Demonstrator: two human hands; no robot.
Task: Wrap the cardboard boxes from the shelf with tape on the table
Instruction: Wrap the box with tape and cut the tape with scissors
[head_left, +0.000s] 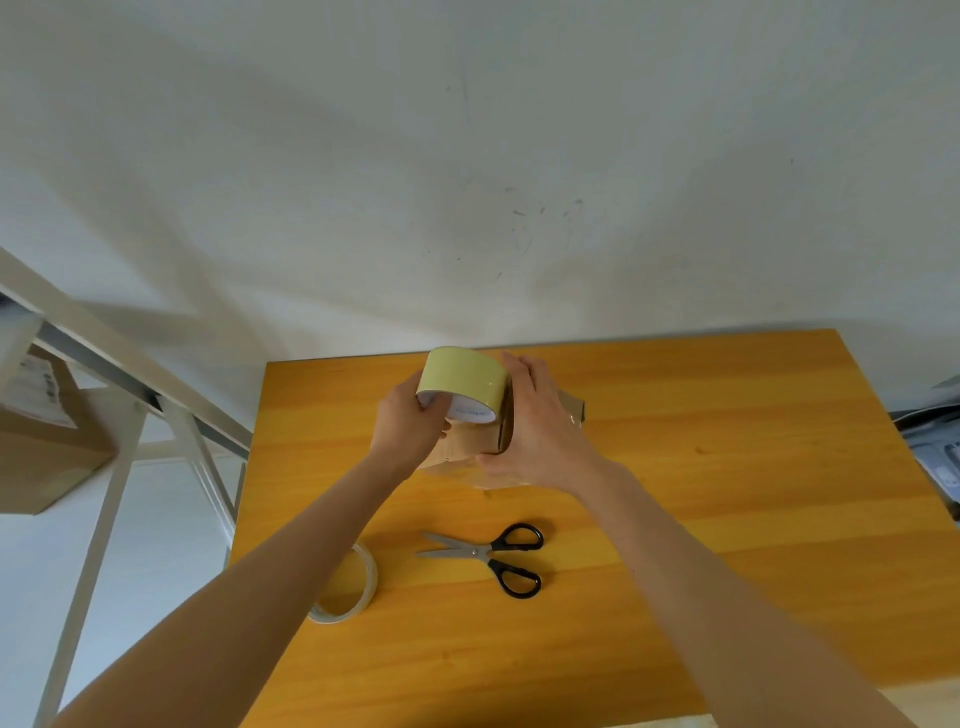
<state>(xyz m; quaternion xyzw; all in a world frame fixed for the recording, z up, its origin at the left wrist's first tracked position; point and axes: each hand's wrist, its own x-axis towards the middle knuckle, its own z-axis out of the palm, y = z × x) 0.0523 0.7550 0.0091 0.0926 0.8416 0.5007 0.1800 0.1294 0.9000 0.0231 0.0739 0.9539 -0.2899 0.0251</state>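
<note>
My left hand gripped the tape roll by its core, tight against the cardboard box to start a strip. My right hand clasped that box steady between both hands, with the scissors below them, ready for cutting.

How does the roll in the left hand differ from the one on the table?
The held roll is opaque pale yellow; the table roll looks clear, wood showing through. The held roll has a broader band; the table roll is narrower. The left hand grips the held roll at the box; the table roll lies flat, untouched. Both are tape rolls.
</note>
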